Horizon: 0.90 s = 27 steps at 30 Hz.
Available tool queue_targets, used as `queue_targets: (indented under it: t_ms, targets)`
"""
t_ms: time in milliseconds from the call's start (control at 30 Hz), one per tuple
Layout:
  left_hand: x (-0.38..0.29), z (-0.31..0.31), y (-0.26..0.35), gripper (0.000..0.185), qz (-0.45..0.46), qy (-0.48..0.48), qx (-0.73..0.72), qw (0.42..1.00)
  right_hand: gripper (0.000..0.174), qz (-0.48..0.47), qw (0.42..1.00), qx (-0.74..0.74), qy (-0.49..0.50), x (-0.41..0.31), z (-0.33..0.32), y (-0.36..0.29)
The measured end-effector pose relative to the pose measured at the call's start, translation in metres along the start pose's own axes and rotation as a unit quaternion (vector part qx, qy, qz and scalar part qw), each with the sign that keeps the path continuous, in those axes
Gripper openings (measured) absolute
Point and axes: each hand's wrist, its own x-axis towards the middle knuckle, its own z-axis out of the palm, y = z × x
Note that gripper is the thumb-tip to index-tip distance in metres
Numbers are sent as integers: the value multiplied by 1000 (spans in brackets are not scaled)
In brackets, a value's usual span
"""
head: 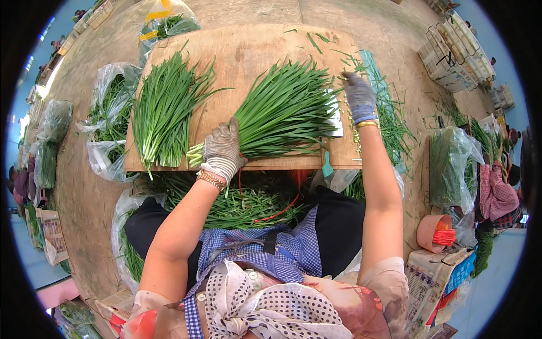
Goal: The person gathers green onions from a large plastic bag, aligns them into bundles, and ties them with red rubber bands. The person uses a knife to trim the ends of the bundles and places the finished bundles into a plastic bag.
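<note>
My left hand (223,146), in a striped work glove, grips the pale stem ends of a large bunch of garlic chives (283,106) lying fanned on a wooden board table (254,46). At the board's right side is my right hand (359,95), in a grey-blue glove, near scattered green trimmings; its fingers are partly curled, and whether they hold anything is unclear. A broad metal blade (335,116) lies between the leaf tips and my right hand, partly covered by leaves. A teal-handled tool (327,165) rests at the board's near edge. A second chive bunch (167,114) lies at the left.
Loose chives (250,207) fill the space below the board, with a red strap (292,203) over them. Plastic bags of greens (112,106) stand on the floor at left. At right are a wrapped green bundle (449,169), a pink bucket (430,233) and stacked crates (455,55). Other people sit farther off.
</note>
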Motion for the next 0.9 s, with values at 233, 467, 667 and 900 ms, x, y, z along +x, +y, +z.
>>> queue_targets:
  t_ms: [233, 467, 667, 900]
  targets:
    - [0, 2, 2, 110, -9, -2, 6, 1000, 24, -137, 961, -129, -204, -9, 49, -57]
    - [3, 3, -4, 109, 5, 7, -14, 1000, 27, 190, 969, 157, 1, 9, 29, -6]
    - [29, -8, -43, 93, 58, -57, -222, 972, 40, -74, 993, -48, 82, -44, -38, -53]
    - [52, 3, -80, 60, 88, -325, -659, 673, 37, -364, 926, 105, -3, -124, -5, -200]
